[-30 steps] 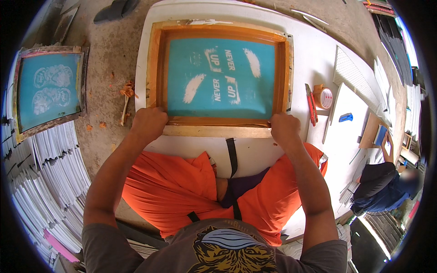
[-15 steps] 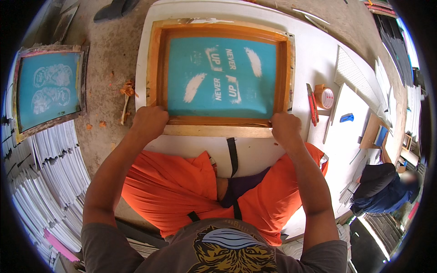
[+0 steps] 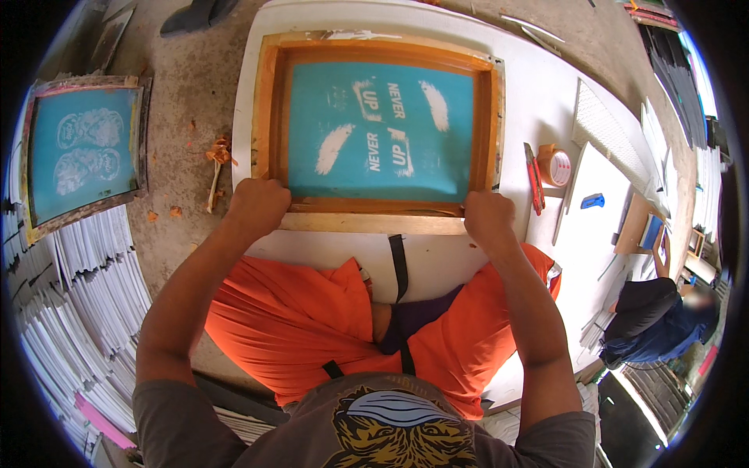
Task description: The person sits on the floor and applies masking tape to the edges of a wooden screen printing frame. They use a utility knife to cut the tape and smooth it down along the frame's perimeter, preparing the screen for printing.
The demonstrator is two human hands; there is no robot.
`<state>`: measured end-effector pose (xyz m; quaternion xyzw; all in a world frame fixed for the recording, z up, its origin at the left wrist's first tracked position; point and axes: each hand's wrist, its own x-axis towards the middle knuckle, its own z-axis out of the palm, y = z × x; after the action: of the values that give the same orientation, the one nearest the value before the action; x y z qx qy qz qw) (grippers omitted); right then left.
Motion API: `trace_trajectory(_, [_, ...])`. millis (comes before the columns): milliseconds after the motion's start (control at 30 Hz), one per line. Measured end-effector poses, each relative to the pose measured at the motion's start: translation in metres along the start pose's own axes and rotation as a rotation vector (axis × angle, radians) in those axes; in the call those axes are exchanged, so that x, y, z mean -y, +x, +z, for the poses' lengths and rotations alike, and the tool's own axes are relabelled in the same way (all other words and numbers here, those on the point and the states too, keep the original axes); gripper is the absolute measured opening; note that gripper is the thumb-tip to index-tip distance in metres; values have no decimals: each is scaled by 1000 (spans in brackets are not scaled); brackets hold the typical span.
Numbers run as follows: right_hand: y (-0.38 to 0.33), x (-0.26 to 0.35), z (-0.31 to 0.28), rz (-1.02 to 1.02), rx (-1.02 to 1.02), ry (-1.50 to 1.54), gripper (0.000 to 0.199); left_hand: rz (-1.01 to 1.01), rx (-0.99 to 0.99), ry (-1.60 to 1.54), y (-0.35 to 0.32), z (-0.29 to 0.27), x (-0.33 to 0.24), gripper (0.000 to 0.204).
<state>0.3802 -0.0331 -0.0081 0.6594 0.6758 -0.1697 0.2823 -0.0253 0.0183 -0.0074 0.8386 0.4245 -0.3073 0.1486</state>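
Observation:
A screen printing frame [image 3: 378, 222] of wood lies on a white board in front of me, its teal mesh [image 3: 382, 160] marked with pale lettering and white smears. My left hand [image 3: 260, 207] is closed round the near left corner of the frame, knuckles up. At the near right corner my right hand [image 3: 490, 212] grips the wood in the same way. The undersides of both hands and the fingertips are hidden.
Right of the frame lie a red cutter knife [image 3: 535, 179], a roll of brown tape [image 3: 555, 165] and a blue cutter [image 3: 593, 201]. Another teal screen [image 3: 84, 148] rests on stacked white sheets [image 3: 90, 273] at left. A seated person [image 3: 663, 327] is at far right.
My arms have shifted very slightly, with both hands still on the frame's near corners. At far right the other person's arm has moved a little.

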Motion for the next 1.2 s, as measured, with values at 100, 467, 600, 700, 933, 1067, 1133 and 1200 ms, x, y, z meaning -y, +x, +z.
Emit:
trace_trajectory(100, [3, -3, 6, -2, -17, -25, 14, 7, -5, -1, 0, -3, 0, 12])
trace_trajectory(467, [2, 7, -7, -9, -17, -57, 17, 9, -105, 28, -4, 5, -3, 10])
trace_trajectory(600, [0, 9, -13, 0, 13, -72, 18, 19, -164, 28, -7, 7, -3, 10])
trace_trajectory(700, [-3, 10, -12, 0, 7, -66, 18, 20, -166, 40, -5, 11, -1, 13])
trace_trajectory(933, [-10, 7, 7, -1, -70, -88, 15, 19, -188, 60, -6, 7, 0, 16])
trace_trajectory(1067, [-11, -7, 9, -11, -90, -6, 19, 23, -220, -229, -10, 7, 8, 13])
trace_trajectory(1133, [-18, -16, 5, -32, -209, 228, 20, -14, -216, -309, -14, -3, 7, 15])
trace_trajectory(1200, [-19, -25, 3, -86, -284, 428, 23, -41, -331, -426, -12, -9, 0, 21])
